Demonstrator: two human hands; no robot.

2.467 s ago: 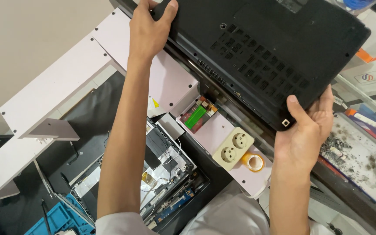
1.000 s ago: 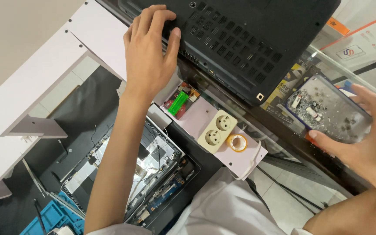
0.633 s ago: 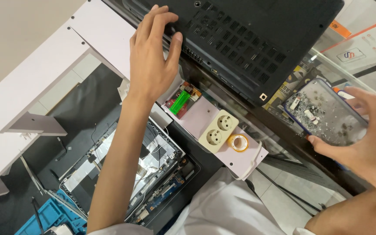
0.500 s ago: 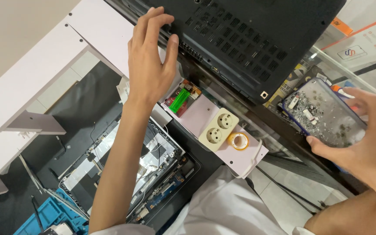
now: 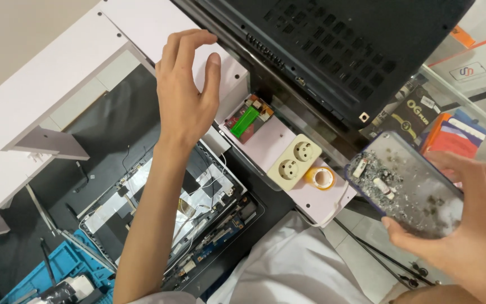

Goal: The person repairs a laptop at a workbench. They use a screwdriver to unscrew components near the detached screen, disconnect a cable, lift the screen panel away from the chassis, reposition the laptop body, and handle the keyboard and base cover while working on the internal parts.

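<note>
Gripping a clear tray [image 5: 409,188] of tiny screws by its near-right corner, off the desk edge [image 5: 333,205], the right hand [image 5: 473,225] could tip and spill them, while the left hand [image 5: 184,93] hovers spread and empty beside the black laptop [image 5: 338,50].

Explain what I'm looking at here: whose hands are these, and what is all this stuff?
This is one picture from a camera worn on a person's head, looking down at their own two bare hands. The left hand is open, hovering near the edge of an upturned black laptop on a white shelf. The right hand holds a clear tray of small screws and parts. On the shelf lie a green lighter, a cream double socket and a roll of tape. Below sits an opened laptop chassis with its insides exposed.
</note>
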